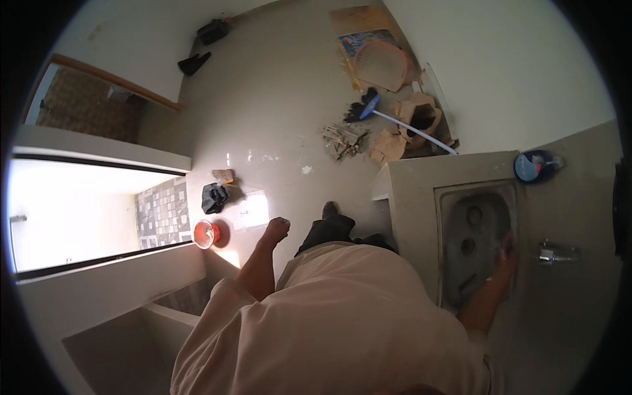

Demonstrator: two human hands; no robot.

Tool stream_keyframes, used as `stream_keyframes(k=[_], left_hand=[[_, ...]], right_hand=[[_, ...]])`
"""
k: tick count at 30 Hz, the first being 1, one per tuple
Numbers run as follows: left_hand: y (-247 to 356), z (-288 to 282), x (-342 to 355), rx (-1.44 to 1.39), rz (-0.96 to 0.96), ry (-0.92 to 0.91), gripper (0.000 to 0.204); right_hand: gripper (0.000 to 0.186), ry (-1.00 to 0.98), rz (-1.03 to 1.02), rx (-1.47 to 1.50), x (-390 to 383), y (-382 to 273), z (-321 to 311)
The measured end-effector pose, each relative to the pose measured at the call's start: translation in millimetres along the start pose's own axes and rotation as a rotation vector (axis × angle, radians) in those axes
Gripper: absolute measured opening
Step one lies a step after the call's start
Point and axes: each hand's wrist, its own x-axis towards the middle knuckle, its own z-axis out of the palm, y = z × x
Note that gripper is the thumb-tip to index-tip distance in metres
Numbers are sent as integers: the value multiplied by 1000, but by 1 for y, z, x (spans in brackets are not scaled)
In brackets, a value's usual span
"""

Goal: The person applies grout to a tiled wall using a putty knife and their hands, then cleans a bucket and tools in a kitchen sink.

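Note:
My left hand (pixel 278 229) hangs beside my body above the floor, its fingers curled in. Whatever it may hold is hidden. Over on the right, my right hand (pixel 507 250) reaches into the grey sink basin (pixel 477 191), close to the basin wall on the tap side. Its fingers are blurred, and I cannot make out anything in them. Inside the basin, a round drain (pixel 468 246) and a dark slim object (pixel 467 283) show. A chrome tap (pixel 558 253) is mounted beside the basin. A blue bottle (pixel 536 166) lies at the far corner of the sink counter.
Ahead on the floor are a broom (pixel 411 130), a debris pile (pixel 344 140), torn cardboard (pixel 421 115) and a round orange-rimmed basin (pixel 382 64). To the left sit a red bucket (pixel 206 234) and a black plastic bag (pixel 214 198), near a bright opening (pixel 79 214).

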Motion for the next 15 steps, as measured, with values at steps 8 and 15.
stream_keyframes(k=[8, 15], left_hand=[[33, -5, -3, -90, 21, -27, 17], [37, -32, 17, -96, 30, -94, 36]], right_hand=[[16, -359, 63, -505, 20, -67, -43], [27, -85, -316, -1091, -3, -49, 0]])
